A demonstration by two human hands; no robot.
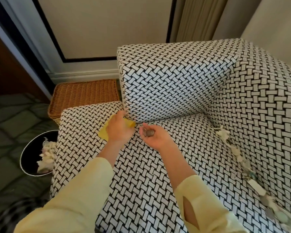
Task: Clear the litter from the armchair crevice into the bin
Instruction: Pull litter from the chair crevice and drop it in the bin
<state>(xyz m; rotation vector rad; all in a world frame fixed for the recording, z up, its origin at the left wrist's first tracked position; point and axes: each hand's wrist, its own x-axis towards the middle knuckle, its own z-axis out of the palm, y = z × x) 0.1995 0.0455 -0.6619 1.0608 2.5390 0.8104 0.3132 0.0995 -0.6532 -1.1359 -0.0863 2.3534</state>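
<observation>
A black-and-white woven-pattern armchair (175, 84) fills the view. My left hand (120, 128) rests palm down on a yellow paper or cloth (103, 133) at the seat's left crevice, beside the armrest. My right hand (154, 137) is cupped palm up just right of it, holding a small stack of coins (149, 132). Torn paper scraps and small litter (238, 153) lie along the right crevice of the seat. A round black bin (26, 157) stands on the floor left of the chair, with crumpled paper (46, 157) inside it.
A wicker basket (84, 95) sits on the floor behind the chair's left armrest, against the wall. Dark green patterned carpet (10, 123) covers the floor on the left. A curtain (200, 17) hangs behind the chair.
</observation>
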